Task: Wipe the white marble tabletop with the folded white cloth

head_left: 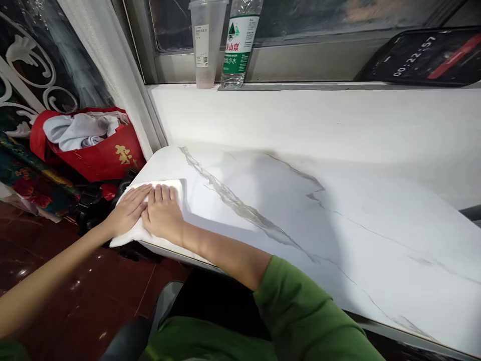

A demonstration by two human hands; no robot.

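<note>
A folded white towel (pixel 171 186) lies at the left end of the white marble-patterned table (pixel 285 200), with one corner hanging over the front edge. My left hand (pixel 130 209) rests flat on the towel, its fingers stretched out toward the far side. Just to its right, my right hand (pixel 162 213) also presses palm-down on the towel, fingers extended and lying flat. The hands touch or nearly touch at the thumbs. Neither is wrapped around anything.
A clear plastic cup (pixel 208 45), a water bottle (pixel 240 47) and a phone with a running timer (pixel 424 57) stand on the window ledge. Left of the table are a red bag (pixel 93 165) holding pale cloth and a white curtain (pixel 101 50).
</note>
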